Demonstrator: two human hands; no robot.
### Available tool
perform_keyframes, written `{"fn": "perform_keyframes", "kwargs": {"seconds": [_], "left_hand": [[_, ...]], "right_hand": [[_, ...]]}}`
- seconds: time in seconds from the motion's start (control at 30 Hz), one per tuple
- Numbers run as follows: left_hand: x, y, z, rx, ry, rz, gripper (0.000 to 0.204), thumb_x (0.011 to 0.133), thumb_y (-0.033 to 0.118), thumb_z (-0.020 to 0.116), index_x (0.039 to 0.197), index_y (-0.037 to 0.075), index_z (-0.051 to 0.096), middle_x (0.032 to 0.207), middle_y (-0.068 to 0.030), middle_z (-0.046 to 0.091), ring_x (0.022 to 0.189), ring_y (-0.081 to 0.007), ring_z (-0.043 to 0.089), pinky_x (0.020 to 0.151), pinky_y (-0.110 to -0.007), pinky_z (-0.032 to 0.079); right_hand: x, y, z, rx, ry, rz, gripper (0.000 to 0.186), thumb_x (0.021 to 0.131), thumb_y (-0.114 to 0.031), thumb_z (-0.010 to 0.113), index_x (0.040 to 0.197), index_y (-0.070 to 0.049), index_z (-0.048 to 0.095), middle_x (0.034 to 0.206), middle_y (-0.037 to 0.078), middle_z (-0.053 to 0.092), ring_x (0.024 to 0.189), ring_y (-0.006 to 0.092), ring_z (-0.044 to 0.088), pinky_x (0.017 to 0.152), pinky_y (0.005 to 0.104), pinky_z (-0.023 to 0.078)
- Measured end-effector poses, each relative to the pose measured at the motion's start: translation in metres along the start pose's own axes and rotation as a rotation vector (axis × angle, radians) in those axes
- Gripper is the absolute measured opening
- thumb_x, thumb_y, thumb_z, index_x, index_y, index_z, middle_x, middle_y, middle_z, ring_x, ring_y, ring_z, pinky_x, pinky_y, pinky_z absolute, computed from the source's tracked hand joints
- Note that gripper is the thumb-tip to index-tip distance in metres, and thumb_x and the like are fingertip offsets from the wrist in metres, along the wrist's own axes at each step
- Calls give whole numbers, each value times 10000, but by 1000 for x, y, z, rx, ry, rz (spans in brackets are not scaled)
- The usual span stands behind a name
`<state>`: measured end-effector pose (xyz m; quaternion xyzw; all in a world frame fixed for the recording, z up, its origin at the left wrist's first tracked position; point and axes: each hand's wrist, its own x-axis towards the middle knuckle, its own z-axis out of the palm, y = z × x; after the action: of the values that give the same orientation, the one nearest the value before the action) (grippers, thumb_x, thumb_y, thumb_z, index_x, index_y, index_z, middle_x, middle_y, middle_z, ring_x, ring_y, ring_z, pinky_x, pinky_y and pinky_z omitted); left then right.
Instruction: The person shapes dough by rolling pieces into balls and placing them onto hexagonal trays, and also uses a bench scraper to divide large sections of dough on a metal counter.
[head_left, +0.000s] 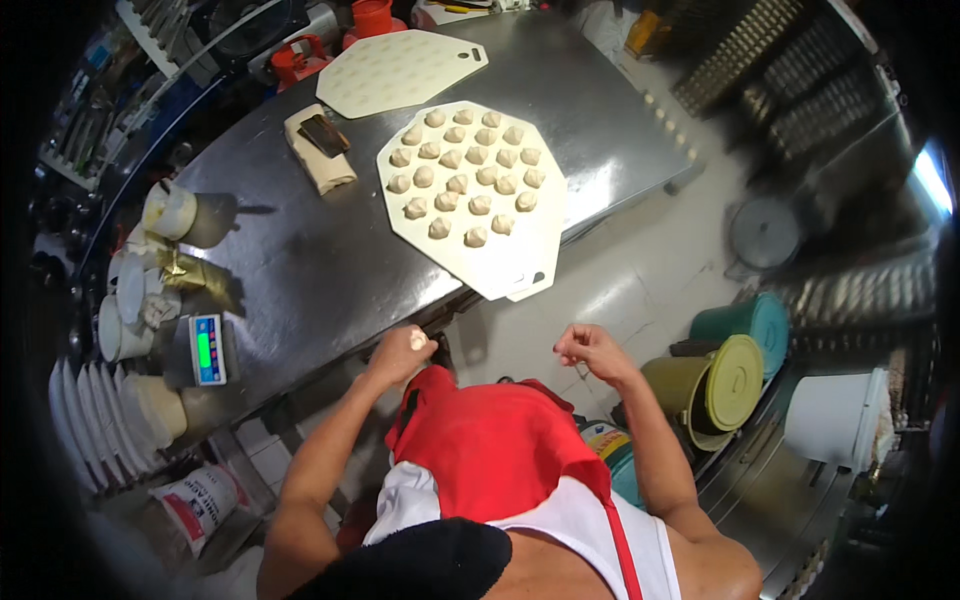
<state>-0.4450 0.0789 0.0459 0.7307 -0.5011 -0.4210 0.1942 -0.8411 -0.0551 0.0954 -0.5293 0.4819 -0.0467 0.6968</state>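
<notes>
One black, fuzzy-looking piece (430,560) is lying nearest the camera, and one red apron (500,440) is spreading beyond it. In front of the apron, the left hand (402,352) is hanging with its fingers curled — a pale patch is showing there, and I cannot tell whether they are holding anything — while the right hand (594,352) is hovering well apart, its fingers bent and narrow, their contents too small to make out. Ahead, one pale board (540,240) is resting on the metal counter (310,260), bearing about twenty-six dough pieces (457,184); its long axis is running from upper left to lower right, with the handle end pointing lower right and overhanging the counter's near edge. A second board (400,75) is lying beyond, its handle pointing right. One folded cloth (335,173) and one scale (208,350) are sitting to the left.
</notes>
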Motion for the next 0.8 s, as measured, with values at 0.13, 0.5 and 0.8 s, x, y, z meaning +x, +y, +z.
{"fn": "perform_keyframes", "kwargs": {"seconds": [0.13, 0.5, 0.8], "left_hand": [[108, -33, -26, -84, 404, -41, 376, 957, 325, 748, 1158, 8, 751, 1011, -255, 779, 967, -401, 775, 871, -479, 590], [209, -43, -77, -611, 276, -247, 324, 946, 261, 726, 1124, -9, 705, 814, -82, 665, 579, -177, 607, 545, -355, 517], [215, -29, -85, -630, 260, -288, 324, 957, 308, 740, 949, -13, 697, 760, -77, 668, 551, -140, 572, 500, -345, 475]], "right_hand": [[69, 41, 22, 6, 278, 0, 279, 1011, -109, 640, 1242, 48, 651, 1043, 128, 682, 906, 166, 686, 810, 313, 558], [205, 6, 32, -367, 810, -84, 803, 849, -253, 899, 1380, 171, 471, 1408, 345, 570, 1265, 456, 622, 1100, 485, 503], [211, 22, 8, -408, 636, -153, 780, 915, -198, 832, 1453, 145, 383, 1344, 311, 636, 1270, 390, 643, 1122, 445, 491]]}}
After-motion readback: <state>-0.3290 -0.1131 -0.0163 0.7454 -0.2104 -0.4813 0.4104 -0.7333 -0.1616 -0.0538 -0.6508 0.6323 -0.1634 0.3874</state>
